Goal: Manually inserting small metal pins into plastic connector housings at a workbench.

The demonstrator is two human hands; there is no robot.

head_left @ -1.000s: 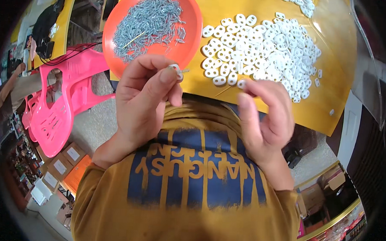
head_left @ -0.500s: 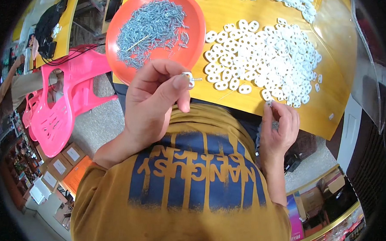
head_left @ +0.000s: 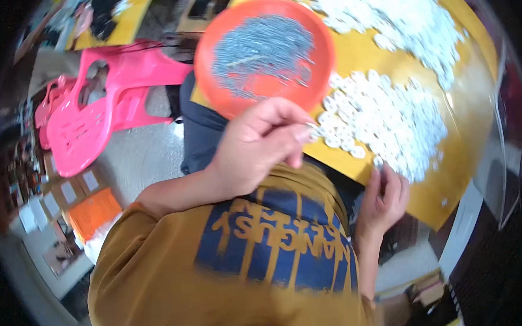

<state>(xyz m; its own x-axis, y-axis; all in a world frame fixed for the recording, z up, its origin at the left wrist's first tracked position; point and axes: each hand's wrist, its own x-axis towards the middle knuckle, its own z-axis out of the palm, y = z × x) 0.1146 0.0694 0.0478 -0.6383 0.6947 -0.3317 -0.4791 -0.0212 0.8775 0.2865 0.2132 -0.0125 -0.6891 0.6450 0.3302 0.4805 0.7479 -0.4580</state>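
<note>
My left hand [head_left: 262, 142], thumb and forefinger pinched together, holds a small white two-hole plastic piece [head_left: 313, 131] in front of the plate; it is blurred now, but a screw showed in it a moment ago. At the table's near edge, the fingers of my right hand [head_left: 385, 197] close on another white piece [head_left: 379, 161] beside the loose pile [head_left: 359, 112]. An orange-red round plate [head_left: 203, 73] holds a heap of small grey metal screws [head_left: 266, 44], with a thin pale stick lying on them.
A larger heap of white pieces [head_left: 407, 24] lies farther back on the yellow tabletop [head_left: 430, 212]. Clear plastic sheeting [head_left: 501, 138] hangs by its right side. To the left stands a pink plastic stool [head_left: 79, 134], with cardboard boxes [head_left: 67, 192] and an orange package [head_left: 94, 214] nearer me.
The view has swung, so the table and plate sit farther right and the picture is blurred. Both hands keep their pinches; my left hand appears nearer the white pile.
</note>
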